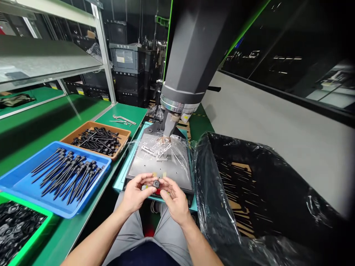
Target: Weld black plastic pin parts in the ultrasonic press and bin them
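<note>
My left hand (pixel 138 192) and my right hand (pixel 174 197) meet in front of me over the near edge of a grey metal machine plate (pixel 144 166). Between their fingertips they pinch a small black round part (pixel 156 183). Both hands are closed on it. Above the plate hangs a large dark press head (pixel 191 55) with a narrow metal tip (pixel 168 125). A crumpled clear plastic bag (pixel 163 146) with small metal pieces lies on the plate under that tip.
On the green bench at left: a blue tray (pixel 19 181) of long black pins, a brown tray (pixel 83 127) of shorter black pins, a green bin (pixel 33 236) of black parts. A black-lined box (pixel 249 184) stands at right. Metal shelving (pixel 102 48) rises behind.
</note>
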Tool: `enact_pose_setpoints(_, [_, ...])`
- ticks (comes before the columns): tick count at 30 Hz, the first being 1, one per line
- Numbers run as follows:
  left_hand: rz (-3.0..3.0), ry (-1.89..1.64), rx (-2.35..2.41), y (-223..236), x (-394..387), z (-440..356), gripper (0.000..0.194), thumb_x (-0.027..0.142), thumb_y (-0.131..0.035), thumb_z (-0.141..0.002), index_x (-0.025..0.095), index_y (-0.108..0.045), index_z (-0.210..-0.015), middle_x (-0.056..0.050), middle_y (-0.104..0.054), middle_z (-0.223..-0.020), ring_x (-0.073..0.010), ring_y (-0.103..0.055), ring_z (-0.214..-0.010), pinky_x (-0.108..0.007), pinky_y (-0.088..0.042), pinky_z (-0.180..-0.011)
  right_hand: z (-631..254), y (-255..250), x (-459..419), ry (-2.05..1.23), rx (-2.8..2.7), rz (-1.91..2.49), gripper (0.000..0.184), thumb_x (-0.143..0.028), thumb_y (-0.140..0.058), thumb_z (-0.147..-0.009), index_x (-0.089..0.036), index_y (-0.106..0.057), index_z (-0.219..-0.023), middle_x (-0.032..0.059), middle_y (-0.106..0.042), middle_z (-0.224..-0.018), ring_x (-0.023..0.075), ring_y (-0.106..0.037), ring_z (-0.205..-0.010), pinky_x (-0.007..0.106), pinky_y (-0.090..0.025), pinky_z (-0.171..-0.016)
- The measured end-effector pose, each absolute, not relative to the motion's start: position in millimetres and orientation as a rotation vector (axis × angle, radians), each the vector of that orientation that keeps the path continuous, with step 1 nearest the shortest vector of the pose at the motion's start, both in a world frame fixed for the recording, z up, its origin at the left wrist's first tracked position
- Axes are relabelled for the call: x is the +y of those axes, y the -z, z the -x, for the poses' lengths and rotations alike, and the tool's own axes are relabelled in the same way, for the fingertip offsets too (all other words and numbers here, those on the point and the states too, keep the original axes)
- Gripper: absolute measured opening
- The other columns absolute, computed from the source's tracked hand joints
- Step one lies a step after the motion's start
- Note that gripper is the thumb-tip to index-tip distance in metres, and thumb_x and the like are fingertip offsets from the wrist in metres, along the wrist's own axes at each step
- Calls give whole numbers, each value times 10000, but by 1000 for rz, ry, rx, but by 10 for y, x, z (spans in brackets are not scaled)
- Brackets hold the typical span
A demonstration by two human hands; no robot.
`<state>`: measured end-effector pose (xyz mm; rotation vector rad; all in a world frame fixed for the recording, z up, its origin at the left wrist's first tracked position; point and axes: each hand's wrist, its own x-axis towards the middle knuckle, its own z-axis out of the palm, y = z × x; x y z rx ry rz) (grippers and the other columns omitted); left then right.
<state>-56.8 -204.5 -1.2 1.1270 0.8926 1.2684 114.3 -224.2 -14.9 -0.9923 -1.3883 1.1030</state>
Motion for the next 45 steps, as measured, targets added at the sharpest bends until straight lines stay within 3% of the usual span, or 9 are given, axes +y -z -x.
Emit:
enact_pose_setpoints(7, [-1357, -1215, 1061, 111, -2007, 469, 384, 334, -752, -744, 198, -688, -1098, -95, -736, -1047, -249, -695, -912, -385, -555, -854, -1187, 216, -2131, -1245, -1319, 955, 342, -374, -667, -852, -247, -679, -1169, 83, -650, -1142, 238, -631, -1004, 364, -539, -857])
enact_pose_setpoints(12, [-1515, -1102, 1107, 168, -1954, 417, 346, 358, -680, -811, 230, -686, -1132, -66, -744, -964, -236, -693, -854, -353, -551, -807, -1214, 352, -2018, -1491, -1017, 921, 350, -378, -777, -749, -203, -694, -1040, 57, -714, -924, 191, -655, -788, 341, -546, -746])
enact_pose_setpoints(16, [-1416, -1085, 1075, 229, -1763, 315, 452, 389, -677, -807, 228, -634, -1228, -103, -691, -1114, -258, -651, -1008, -396, -517, -900, -1345, 414, -1800, -1363, -856, 991, 425, -433, -812, -679, -186, -688, -1002, 75, -692, -970, 208, -648, -841, 335, -552, -720])
enact_pose_setpoints(21, [-1066, -1047, 827, 382, -1348, 120, 476, 393, -763, -725, 222, -668, -1159, -126, -555, -1344, -303, -522, -1227, -445, -446, -1005, -1558, 477, -1509, -1076, -854, 1206, 550, -506, -819, -614, -164, -679, -1020, 83, -678, -941, 231, -652, -870, 359, -567, -735])
enact_pose_setpoints(27, [-666, -1219, 613, 493, -1091, -48, 397, 401, -755, -740, 221, -685, -1087, -94, -446, -1459, -313, -341, -1384, -436, -446, -1027, -1512, 555, -1495, -1149, -928, 1224, 531, -515, -777, -665, -146, -662, -1029, 77, -667, -924, 207, -656, -797, 308, -565, -630])
enact_pose_setpoints(33, [-777, -1393, 631, 327, -1149, -33, 469, 331, -725, -778, 239, -612, -1223, -102, -386, -1510, -302, -380, -1370, -383, -447, -1032, -1330, 691, -1501, -1347, -1028, 1267, 433, -431, -753, -698, -130, -664, -997, 23, -641, -746, 166, -638, -635, 255, -503, -539])
enact_pose_setpoints(37, [-816, -1386, 582, 105, -1147, -2, 499, 301, -729, -778, 254, -588, -1254, -91, -343, -1534, -316, -421, -1341, -366, -486, -998, -1190, 676, -1305, -1249, -1231, 1201, 406, -414, -627, -815, -161, -658, -1131, 19, -652, -764, 167, -616, -642, 279, -520, -572])
enact_pose_setpoints(40, [-797, -1378, 538, -47, -1122, 21, 486, 281, -727, -783, 261, -590, -1250, -74, -318, -1546, -328, -419, -1340, -382, -505, -981, -1148, 565, -1073, -934, -1422, 1151, 340, -416, -510, -892, -185, -696, -1057, 49, -676, -846, 196, -632, -702, 310, -541, -622])
enact_pose_setpoints(45, [-803, -1340, 463, -184, -1065, 64, 491, 279, -724, -790, 267, -592, -1263, -85, -297, -1555, -357, -452, -1308, -464, -474, -1016, -1210, 340, -720, -622, -1453, 1117, 309, -295, -519, -858, -208, -687, -1102, 104, -663, -1092, 269, -611, -1014, 417, -479, -925])
